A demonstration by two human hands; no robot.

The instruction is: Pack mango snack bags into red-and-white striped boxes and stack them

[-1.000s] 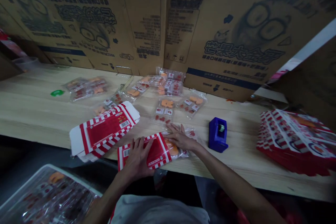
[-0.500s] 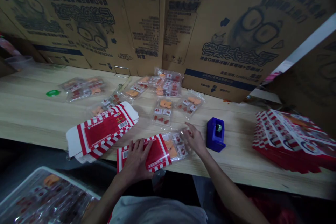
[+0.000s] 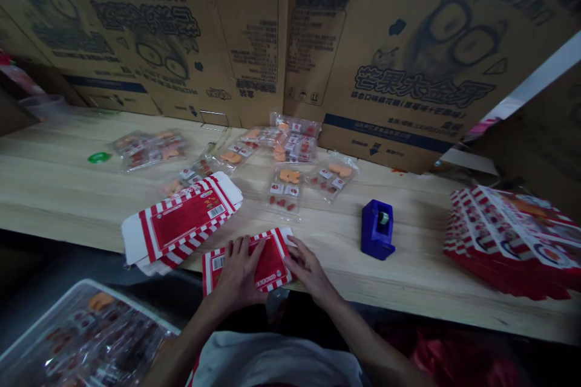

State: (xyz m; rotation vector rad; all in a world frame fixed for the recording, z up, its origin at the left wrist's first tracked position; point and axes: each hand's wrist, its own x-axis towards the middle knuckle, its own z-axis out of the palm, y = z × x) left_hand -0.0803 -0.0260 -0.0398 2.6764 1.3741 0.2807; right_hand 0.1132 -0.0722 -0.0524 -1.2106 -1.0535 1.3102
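A red-and-white striped carton (image 3: 270, 260) lies flat at the table's front edge, directly before me. My left hand (image 3: 240, 272) grips it across its left half, fingers on top and thumb along the near side. At its right end my right hand (image 3: 309, 269) closes its fingers around the end, beside a white flap. Whatever is inside the carton is hidden. To the left rests a small pile of flattened striped cartons (image 3: 181, 217). Beyond my hands lie clear sachets of orange and red candy, one sachet (image 3: 285, 190) nearest.
A blue tape dispenser (image 3: 377, 230) stands right of my hands. Stacked striped cartons (image 3: 512, 242) fill the table's right end. A white-rimmed bin (image 3: 86, 284) of sachets sits below left. Large cardboard boxes (image 3: 254, 30) wall the back; a green ring (image 3: 98, 158) lies far left.
The clear candy sachet sticking out of the carton's right end has gone inside, out of sight. My right hand has moved left from the sachet onto the carton's end. My left hand stays on the carton.
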